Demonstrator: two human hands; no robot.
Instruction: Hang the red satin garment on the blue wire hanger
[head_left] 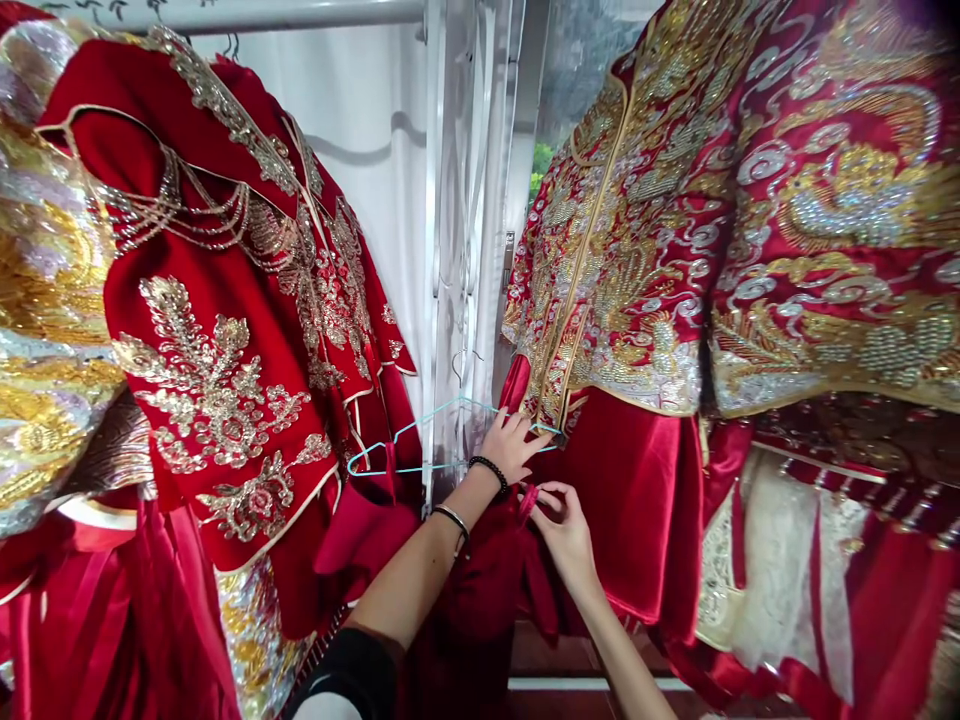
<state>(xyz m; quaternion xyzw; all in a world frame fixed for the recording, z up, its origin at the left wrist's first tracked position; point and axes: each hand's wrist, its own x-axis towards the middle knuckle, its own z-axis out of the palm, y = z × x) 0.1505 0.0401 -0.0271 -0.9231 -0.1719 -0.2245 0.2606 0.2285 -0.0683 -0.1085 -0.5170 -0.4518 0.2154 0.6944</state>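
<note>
A light-blue wire hanger (431,408) stands roughly upright in front of me, its hook apparently free of any rail. My left hand (513,446), a beaded bracelet and a bangle on its wrist, grips the hanger's right arm with its fingers partly spread. Lower right, my right hand (562,522) pinches a red fabric loop (528,500) between thumb and fingers, just below the hanger's right end. From the hanger hangs a dark red garment (480,590), with a strap over the wire's left side. Its lower part is in shadow and partly behind my left forearm.
On the left hangs a red jacket (225,320) with silver-gold beading. Embroidered red-and-gold jackets (637,220) hang close on the right, above a red satin skirt (630,490). White metal posts (450,200) rise between, with a rail (315,15) at upper left.
</note>
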